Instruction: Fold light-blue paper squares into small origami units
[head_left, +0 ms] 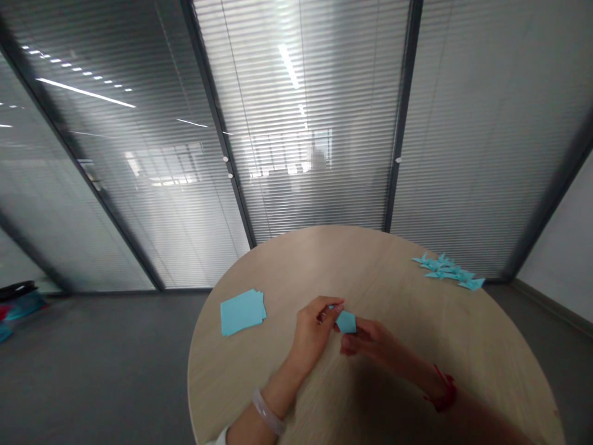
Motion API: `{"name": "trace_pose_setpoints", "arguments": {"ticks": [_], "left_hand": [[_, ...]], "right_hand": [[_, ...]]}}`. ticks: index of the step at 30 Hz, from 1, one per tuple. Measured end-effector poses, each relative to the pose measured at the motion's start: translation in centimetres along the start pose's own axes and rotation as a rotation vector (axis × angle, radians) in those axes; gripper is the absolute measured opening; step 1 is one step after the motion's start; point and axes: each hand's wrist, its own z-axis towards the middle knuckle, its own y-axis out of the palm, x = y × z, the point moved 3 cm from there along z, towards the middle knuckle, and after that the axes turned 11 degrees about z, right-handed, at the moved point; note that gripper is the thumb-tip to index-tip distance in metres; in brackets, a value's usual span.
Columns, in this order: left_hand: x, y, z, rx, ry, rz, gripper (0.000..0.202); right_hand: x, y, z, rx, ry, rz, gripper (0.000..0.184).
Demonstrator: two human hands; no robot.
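Over the middle of the round wooden table, my left hand [315,326] and my right hand [371,339] come together around a small folded piece of light blue paper [346,322]. My left thumb and fingers pinch its upper left corner. The fingers of my right hand close on its right and lower side, with the thumb partly in shadow. To the left lies a stack of light blue paper sheets [241,313], slightly fanned at its right edge. Several folded blue paper pieces [447,271], pointed like origami cranes, lie in a cluster at the far right.
The wooden table [324,259] has a curved far edge close to a glass partition with blinds [315,204]. Dark grey floor [139,371] shows on the left. Some red and blue items [21,303] sit at the far left edge of view.
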Motion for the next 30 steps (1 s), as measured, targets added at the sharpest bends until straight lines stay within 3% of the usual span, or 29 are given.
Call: {"name": "trace_pose_setpoints", "arguments": {"ticks": [4, 9, 15, 23, 30], "left_hand": [[-0.3, 0.0, 0.1, -0.004, -0.042, -0.048, 0.024], [-0.4, 0.1, 0.1, -0.020, -0.086, -0.115, 0.022], [-0.7, 0.3, 0.3, -0.061, -0.122, -0.195, 0.025], [-0.6, 0.5, 0.2, -0.110, -0.066, 0.005, 0.020], [-1.2, 0.7, 0.5, -0.090, -0.041, -0.042, 0.022]], "right_hand": [[-0.3, -0.4, 0.3, 0.047, -0.016, 0.001, 0.049], [-0.9, -0.9, 0.4, 0.094, -0.059, -0.112, 0.043], [-0.9, -0.8, 0.4, 0.096, -0.027, -0.083, 0.043], [-0.8, -0.8, 0.4, 0.103, 0.013, -0.095, 0.037], [-1.0, -2.2, 0.5, 0.263, -0.002, -0.115, 0.040]]}}
